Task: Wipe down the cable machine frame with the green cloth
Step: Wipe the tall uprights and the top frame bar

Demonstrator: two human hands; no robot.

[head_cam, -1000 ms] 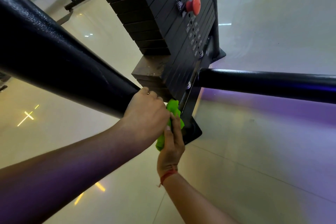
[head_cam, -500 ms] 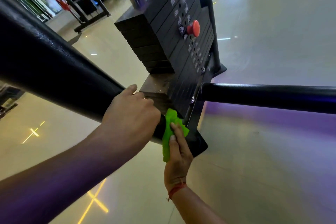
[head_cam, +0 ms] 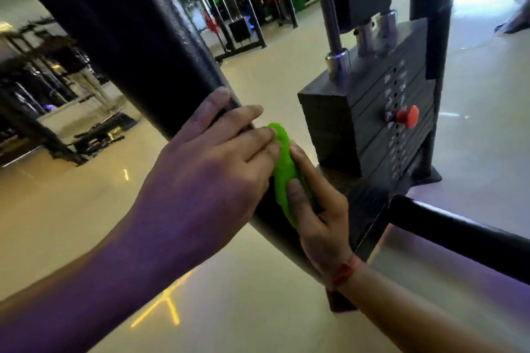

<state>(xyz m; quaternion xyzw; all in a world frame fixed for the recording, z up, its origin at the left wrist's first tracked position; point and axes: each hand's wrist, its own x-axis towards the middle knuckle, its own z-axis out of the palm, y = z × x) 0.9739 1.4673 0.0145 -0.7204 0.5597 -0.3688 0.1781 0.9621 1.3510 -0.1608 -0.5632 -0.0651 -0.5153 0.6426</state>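
Note:
A thick black frame tube (head_cam: 137,46) of the cable machine slants from the upper left down to the centre. My left hand (head_cam: 206,178) lies over the tube with its fingers spread, the fingertips touching the green cloth (head_cam: 282,172). My right hand (head_cam: 318,215), a red thread on its wrist, grips the bunched cloth and presses it against the tube's right side. Most of the cloth is hidden between the two hands.
The black weight stack (head_cam: 370,123) with a red selector pin (head_cam: 407,117) stands right of the hands, chrome guide rods (head_cam: 332,26) rising from it. A black horizontal bar (head_cam: 459,229) runs off to the right. Other gym racks (head_cam: 235,8) stand far back on the glossy floor.
Both hands and the cloth have slid up along the slanted tube. My left hand has loosened from a curled grip to spread fingers. The camera has tilted upward.

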